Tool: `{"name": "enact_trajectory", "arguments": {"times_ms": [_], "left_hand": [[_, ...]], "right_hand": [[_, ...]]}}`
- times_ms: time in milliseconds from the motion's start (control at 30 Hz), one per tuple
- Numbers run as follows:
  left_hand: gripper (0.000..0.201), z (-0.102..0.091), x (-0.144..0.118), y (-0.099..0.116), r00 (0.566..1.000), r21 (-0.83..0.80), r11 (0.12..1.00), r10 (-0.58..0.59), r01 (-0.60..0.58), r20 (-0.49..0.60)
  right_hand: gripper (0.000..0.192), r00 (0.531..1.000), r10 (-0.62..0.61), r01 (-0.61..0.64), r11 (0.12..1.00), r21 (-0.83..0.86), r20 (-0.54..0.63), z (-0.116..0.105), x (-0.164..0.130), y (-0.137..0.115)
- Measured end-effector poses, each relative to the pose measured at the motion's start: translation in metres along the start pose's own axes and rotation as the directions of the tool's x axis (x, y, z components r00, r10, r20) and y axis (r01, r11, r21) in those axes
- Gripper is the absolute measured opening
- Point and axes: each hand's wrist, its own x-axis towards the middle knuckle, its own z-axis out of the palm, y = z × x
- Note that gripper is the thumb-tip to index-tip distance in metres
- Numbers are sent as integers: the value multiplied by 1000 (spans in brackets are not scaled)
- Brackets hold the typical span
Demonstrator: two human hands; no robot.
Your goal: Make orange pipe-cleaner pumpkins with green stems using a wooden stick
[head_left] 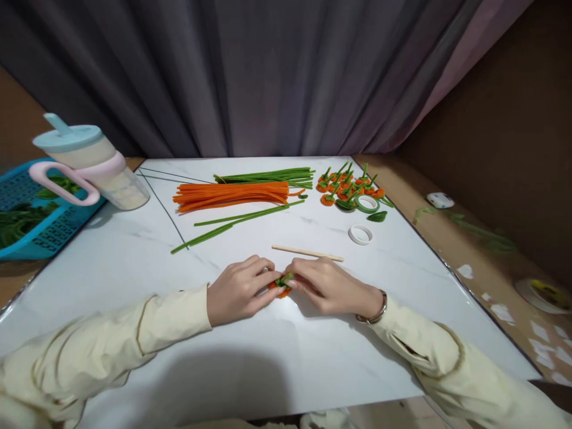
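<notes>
Between my two hands, low over the white table, is a small orange pipe-cleaner ornament [284,292] with a green top and stem. My left hand [243,287] pinches it from the left, with thumb and fingers closed on its edge. From the right, my right hand [328,285] grips its green stem with the fingertips. The fingers partly cover the piece. Just beyond my right hand lies a thin wooden stick [308,253]. Further back sit a bundle of orange pipe cleaners [232,195] and a bundle of green pipe cleaners [268,176].
Several similar orange-and-green pieces [346,185] are grouped at the back right, beside a green tape roll [367,204] and a white ring [360,234]. Loose green pipe cleaners [223,229] lie mid-table. A lidded tumbler [100,167] and blue basket [40,232] stand at left.
</notes>
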Motion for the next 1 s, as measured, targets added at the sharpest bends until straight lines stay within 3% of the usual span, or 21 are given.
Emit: {"name": "enact_trajectory", "arguments": {"times_ms": [167, 367, 533, 667, 833, 1000], "left_hand": [[19, -1, 0, -6, 989, 113, 983, 150, -147, -17], [19, -1, 0, -10, 926, 323, 874, 377, -362, 18], [12, 1, 2, -12, 876, 361, 814, 482, -455, 16], [9, 2, 3, -10, 844, 397, 770, 536, -499, 21], [8, 3, 3, -10, 825, 418, 740, 564, -526, 39], [9, 3, 1, -12, 803, 434, 712, 594, -551, 45]], "right_hand": [[8, 998, -48, 54, 985, -165, 42, -5, -2, 2], [18, 955, -296, 276, 878, -392, 9, 1, -2, -1], [23, 940, -341, 290, 831, -475, -23, 6, -2, 1], [26, 937, -349, 313, 791, -526, 32, 7, -3, 3], [28, 908, -389, 396, 678, -619, 155, 4, -4, -2], [24, 878, -434, 444, 580, -683, 203, 4, -4, -9]]}}
